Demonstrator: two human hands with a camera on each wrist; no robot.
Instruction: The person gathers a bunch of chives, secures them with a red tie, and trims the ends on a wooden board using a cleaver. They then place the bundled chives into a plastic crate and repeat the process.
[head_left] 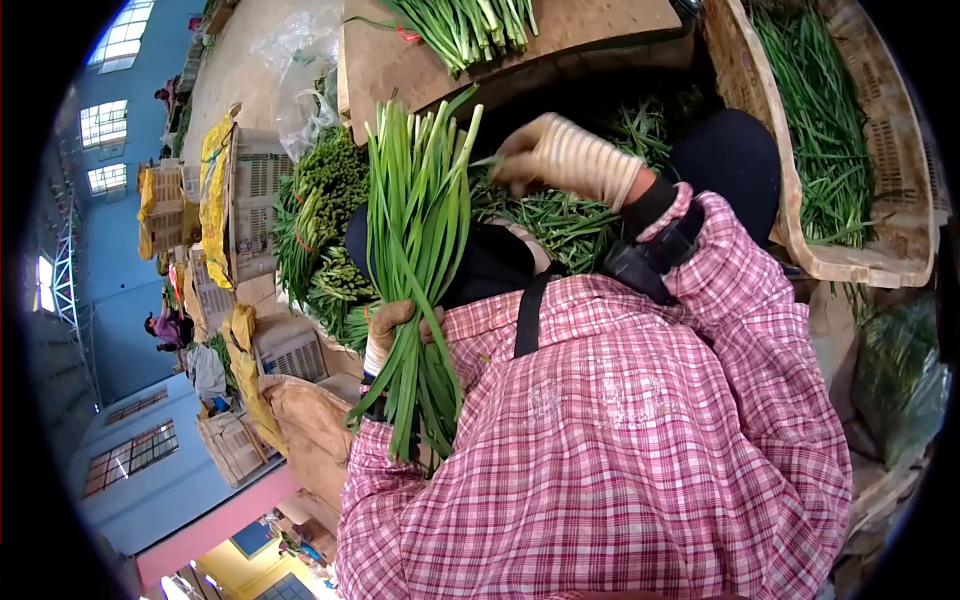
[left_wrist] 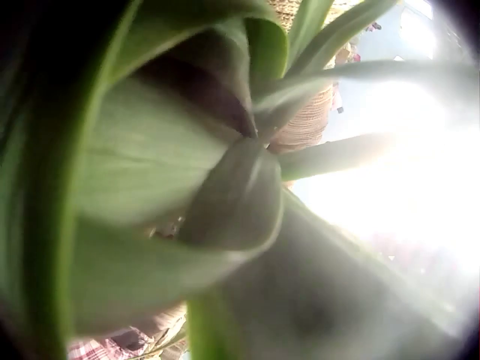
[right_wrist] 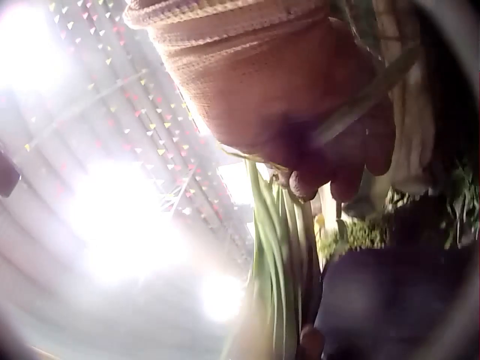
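In the head view, my left hand point(head_left: 390, 325) in a tan glove grips a large bunch of garlic chives point(head_left: 415, 215) around its lower part. Their pale stalk ends point up and the leaves hang down past the wrist. Broad blurred leaves point(left_wrist: 150, 165) fill most of the left wrist view and hide that hand's fingers. My right hand point(head_left: 540, 155), in a striped glove and blurred, is just right of the stalk ends. Seen from the right wrist, its thumb and fingers pinch a single thin leaf point(right_wrist: 367, 97), with the bunch below.
Loose green leaves point(head_left: 570, 225) lie in front of my lap. A board point(head_left: 590, 20) ahead carries another bunch point(head_left: 465, 30). At the right stands a crate point(head_left: 850, 262) of long greens. Tied bundles point(head_left: 330, 190) are piled at the left, beside plastic crates point(head_left: 255, 190).
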